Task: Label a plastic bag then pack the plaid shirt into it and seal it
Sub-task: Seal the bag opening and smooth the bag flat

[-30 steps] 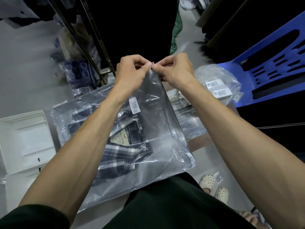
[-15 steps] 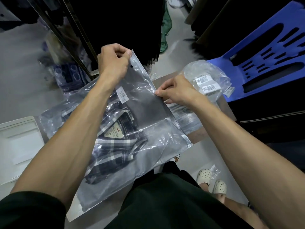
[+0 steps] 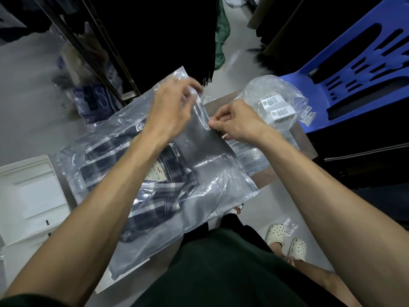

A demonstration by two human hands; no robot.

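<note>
A clear plastic bag point(image 3: 212, 173) lies across a low brown table, with the navy and white plaid shirt point(image 3: 146, 191) folded inside it. The shirt's neck label shows through the plastic. My right hand point(image 3: 234, 122) pinches the bag's right-hand zip edge about halfway along. My left hand point(image 3: 172, 107) is blurred and hovers over the bag's upper part near the top corner; whether its fingers hold the plastic I cannot tell. The left forearm covers the barcode sticker on the bag.
A crumpled clear bag with barcode labels point(image 3: 276, 105) lies at the table's far right. A blue plastic chair point(image 3: 354, 80) stands on the right, a white tray point(image 3: 28, 196) on the left. Dark hanging clothes and a metal rack fill the back. Feet in white clogs point(image 3: 285, 238) are below.
My hands parted from the bag's top corner; the right slid down the zip edge. The left then came down from the corner toward the right hand. The bag now lies flatter.
</note>
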